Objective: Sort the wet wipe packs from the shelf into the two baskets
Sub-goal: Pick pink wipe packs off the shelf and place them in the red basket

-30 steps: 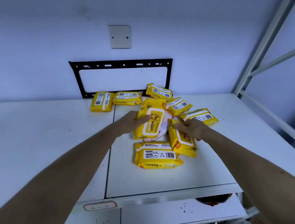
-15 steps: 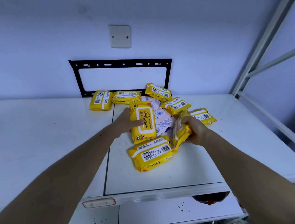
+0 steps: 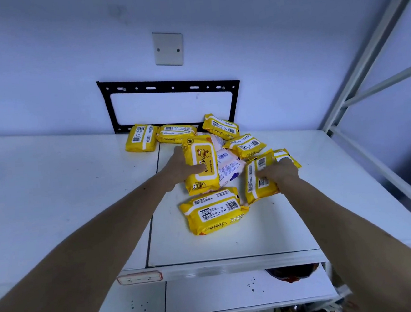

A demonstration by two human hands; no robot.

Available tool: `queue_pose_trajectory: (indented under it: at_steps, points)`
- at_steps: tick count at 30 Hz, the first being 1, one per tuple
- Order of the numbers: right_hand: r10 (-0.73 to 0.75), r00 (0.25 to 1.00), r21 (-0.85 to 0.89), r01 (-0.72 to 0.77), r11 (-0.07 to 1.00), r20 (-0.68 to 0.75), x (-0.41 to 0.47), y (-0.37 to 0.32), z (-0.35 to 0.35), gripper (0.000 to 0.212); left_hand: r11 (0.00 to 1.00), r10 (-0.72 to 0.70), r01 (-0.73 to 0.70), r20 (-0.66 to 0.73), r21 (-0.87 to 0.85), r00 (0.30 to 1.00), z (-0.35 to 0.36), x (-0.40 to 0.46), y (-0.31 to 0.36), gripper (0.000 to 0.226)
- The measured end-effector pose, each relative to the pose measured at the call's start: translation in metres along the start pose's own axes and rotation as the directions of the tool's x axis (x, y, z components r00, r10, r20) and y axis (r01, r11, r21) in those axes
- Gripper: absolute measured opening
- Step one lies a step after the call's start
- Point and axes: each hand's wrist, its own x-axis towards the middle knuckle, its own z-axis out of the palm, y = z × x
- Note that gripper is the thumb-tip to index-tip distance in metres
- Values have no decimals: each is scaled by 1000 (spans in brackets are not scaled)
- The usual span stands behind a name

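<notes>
Several yellow wet wipe packs lie in a heap on the white shelf, with a white and pink pack among them. My left hand grips a yellow pack with a duck label, held upright on its end. My right hand holds another yellow pack with its barcode side up, to the right of the heap. A further yellow pack lies flat nearest to me. No basket is clearly in view.
A black metal bracket is fixed to the wall behind the heap, with a blank wall plate above it. White shelf uprights rise at the right. Something dark with orange shows on the lower shelf.
My right hand has turned its yellow pack from edge-on to barcode side up and shifted it right. My left hand has kept its grip on the duck-label pack, which stands more upright.
</notes>
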Motion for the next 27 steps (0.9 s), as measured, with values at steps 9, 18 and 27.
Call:
queue_pose_trajectory:
  at_steps: [9, 18, 27]
  points:
    - [-294, 937, -375, 344, 861, 187, -39, -39, 34, 70, 995, 7, -21, -154, -93, 988, -35, -19, 3, 74]
    - [-117, 906, -113, 177, 978, 406, -19, -19, 45, 106, 991, -19, -13, -237, -135, 971, -43, -60, -15, 49]
    - [-367, 837, -245, 487, 838, 406, -45, -52, 56, 87, 975, -143, 51, -438, -217, 888, -63, -154, -41, 68]
